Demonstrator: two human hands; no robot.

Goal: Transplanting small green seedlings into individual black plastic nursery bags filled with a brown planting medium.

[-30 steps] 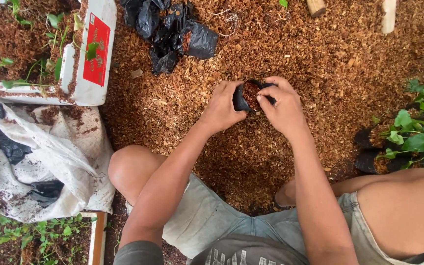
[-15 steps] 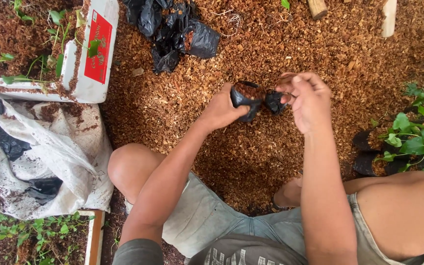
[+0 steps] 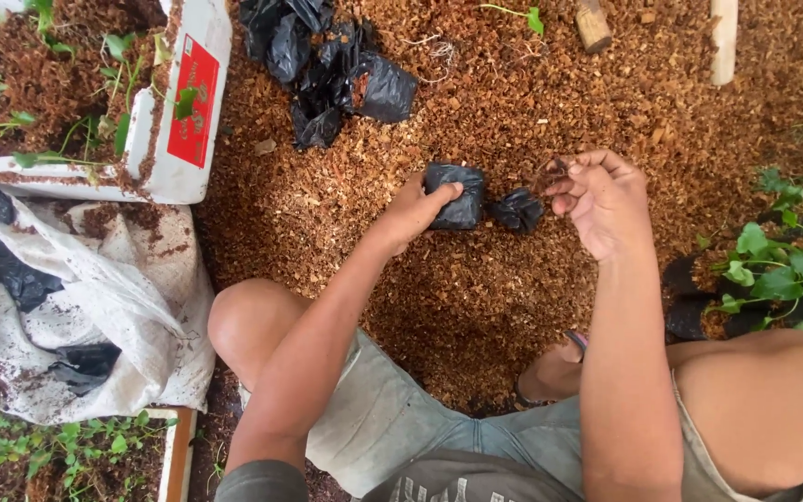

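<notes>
Black plastic is what your left hand (image 3: 417, 212) has closed around: a small grow bag (image 3: 457, 197), held low over the coir-chip ground (image 3: 476, 307) with the thumb over its near edge and the fingers curled round its side. A second, crumpled black bag (image 3: 518, 210) sits just right of it, touching or nearly so, and whether it is a separate bag or a loose flap of the first cannot be told. Your right hand (image 3: 601, 200) hangs just right of that, fingers pinched loosely together on a small clump of brown fibre (image 3: 550, 172). You look to be in the filling step, with the bag gripped and a pinch of medium ready; the next move seems to call for keeping the bag's mouth open and upright while the pinch goes in. Around you, a heap of spare black bags (image 3: 327, 65) lies at the far side, a white foam box (image 3: 178, 139) of seedlings at far left, a soiled white sack (image 3: 95, 307) at near left, and potted green plants (image 3: 773, 270) at right. Your knees crowd the near side, but nothing stands between the hands and the bag
</notes>
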